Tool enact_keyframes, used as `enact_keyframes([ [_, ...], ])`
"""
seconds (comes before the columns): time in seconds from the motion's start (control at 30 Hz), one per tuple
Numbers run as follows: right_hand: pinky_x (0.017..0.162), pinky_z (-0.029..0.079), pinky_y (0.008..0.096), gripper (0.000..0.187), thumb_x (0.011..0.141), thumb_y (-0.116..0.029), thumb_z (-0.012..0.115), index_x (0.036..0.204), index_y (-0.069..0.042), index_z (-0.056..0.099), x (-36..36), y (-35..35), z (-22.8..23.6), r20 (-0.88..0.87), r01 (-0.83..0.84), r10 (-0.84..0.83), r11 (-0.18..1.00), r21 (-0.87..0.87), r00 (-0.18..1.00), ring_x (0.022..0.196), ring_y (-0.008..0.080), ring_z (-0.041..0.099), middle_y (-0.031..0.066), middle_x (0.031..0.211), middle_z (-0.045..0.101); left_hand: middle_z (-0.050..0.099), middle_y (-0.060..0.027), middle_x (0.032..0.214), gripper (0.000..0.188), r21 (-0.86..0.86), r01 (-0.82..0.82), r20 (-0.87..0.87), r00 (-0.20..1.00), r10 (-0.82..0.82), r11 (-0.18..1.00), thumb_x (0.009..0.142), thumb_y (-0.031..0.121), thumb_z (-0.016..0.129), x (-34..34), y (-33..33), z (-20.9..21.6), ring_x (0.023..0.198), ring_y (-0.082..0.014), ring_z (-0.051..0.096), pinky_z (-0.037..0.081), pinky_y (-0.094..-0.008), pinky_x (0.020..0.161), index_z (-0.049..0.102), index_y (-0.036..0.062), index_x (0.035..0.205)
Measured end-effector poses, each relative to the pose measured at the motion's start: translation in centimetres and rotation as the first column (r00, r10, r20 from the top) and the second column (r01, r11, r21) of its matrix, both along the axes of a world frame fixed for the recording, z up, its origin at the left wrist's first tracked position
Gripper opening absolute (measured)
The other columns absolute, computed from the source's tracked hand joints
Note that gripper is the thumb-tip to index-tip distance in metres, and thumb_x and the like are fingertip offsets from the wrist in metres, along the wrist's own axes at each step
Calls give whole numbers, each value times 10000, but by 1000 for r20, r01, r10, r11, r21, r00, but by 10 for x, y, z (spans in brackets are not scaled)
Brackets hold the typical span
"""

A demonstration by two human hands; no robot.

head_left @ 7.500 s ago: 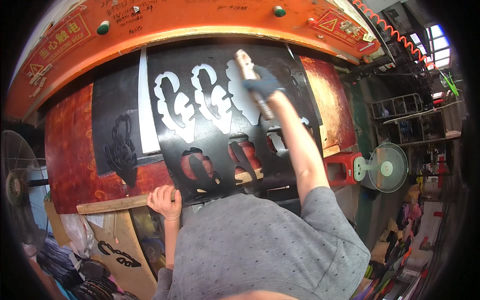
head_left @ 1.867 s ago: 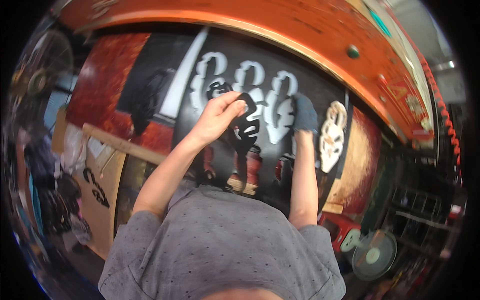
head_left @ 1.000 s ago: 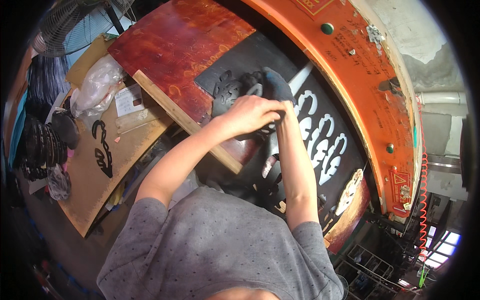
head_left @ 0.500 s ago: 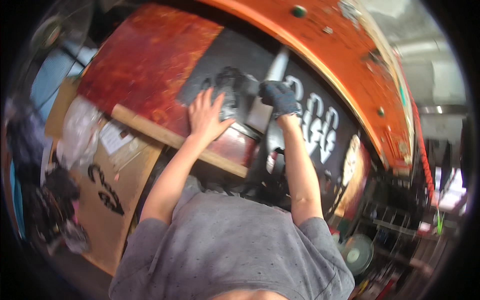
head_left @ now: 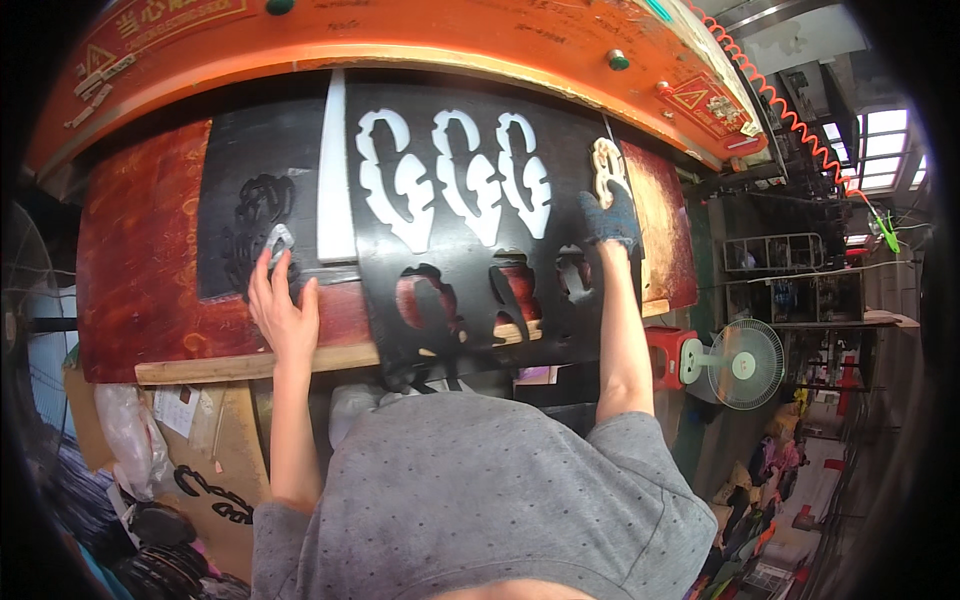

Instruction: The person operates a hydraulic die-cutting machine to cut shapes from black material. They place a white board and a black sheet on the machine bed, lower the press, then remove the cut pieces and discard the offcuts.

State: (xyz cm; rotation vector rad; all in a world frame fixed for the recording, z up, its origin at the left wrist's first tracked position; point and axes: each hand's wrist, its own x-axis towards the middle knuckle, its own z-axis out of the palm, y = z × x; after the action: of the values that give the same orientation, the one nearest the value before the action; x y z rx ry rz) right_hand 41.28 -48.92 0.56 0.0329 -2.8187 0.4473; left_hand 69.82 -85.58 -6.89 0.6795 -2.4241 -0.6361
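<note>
My bare left hand [head_left: 285,308] reaches over the front edge of the work board, fingers stretched and thumb apart. Its fingertips touch a small shiny light piece [head_left: 279,238] beside a heap of black cut-out shapes [head_left: 264,205]. My right hand [head_left: 610,222], in a dark knitted glove, closes round the lower end of a tan, outline-shaped cutting die [head_left: 606,165]. That die rests at the right end of a black sheet [head_left: 460,275]. White shows through several curved holes in the sheet; the red board shows through the nearer ones.
An orange machine beam [head_left: 450,60] spans the far side above the red-brown board [head_left: 140,250]. A white board [head_left: 338,190] lies partly under the sheet. Wooden strip [head_left: 210,370] edges the front. A fan [head_left: 745,364] stands right; cardboard [head_left: 235,440] and a plastic bag [head_left: 130,440] lie left.
The view has turned and levelled. My right hand has moved rightward from the sheet's left edge to the cutting die. My left hand stays near the black shapes, now touching the shiny piece.
</note>
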Motion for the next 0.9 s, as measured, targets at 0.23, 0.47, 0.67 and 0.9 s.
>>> enact_keyframes([
  [0.23, 918, 440, 416, 847, 603, -508, 754, 1264, -49, 491, -53, 44, 1, 272, 0, -10, 999, 37, 962, 1102, 348, 549, 210, 1153, 577, 587, -118, 1058, 482, 606, -82, 242, 967, -85, 791, 813, 225, 694, 0, 92, -14, 872, -202, 594, 490, -307, 743, 534, 27, 1222],
  [0.47, 952, 422, 350, 696, 663, -269, 606, 1305, -52, 449, -61, 45, -7, 242, -187, 195, 981, -56, 951, 1160, 286, 524, 157, 1200, 568, 503, -171, 1258, 512, -37, -432, -99, 899, 427, 901, 789, 282, 684, 2, 33, -41, 1145, -362, 466, 377, -428, 973, 536, 45, 1217],
  [0.67, 925, 445, 301, 658, 708, -87, 499, 1354, -114, 380, -85, 45, -37, -1, -466, 496, 815, -343, 868, 1158, 233, 539, 108, 1241, 543, 535, -164, 1189, 728, 21, -723, 363, 649, 669, 691, 698, 415, 739, -13, -15, -21, 1113, -340, 490, 448, -468, 882, 467, 87, 1288],
  [0.9, 961, 420, 340, 761, 661, -278, 647, 1343, -59, 390, -61, 33, -8, 265, -168, 163, 986, -4, 950, 1161, 281, 531, 166, 1231, 556, 609, -162, 1097, 672, 375, -658, 283, 752, 595, 653, 652, 336, 776, -2, -43, -24, 1019, -323, 587, 473, -415, 854, 519, 97, 1226],
])
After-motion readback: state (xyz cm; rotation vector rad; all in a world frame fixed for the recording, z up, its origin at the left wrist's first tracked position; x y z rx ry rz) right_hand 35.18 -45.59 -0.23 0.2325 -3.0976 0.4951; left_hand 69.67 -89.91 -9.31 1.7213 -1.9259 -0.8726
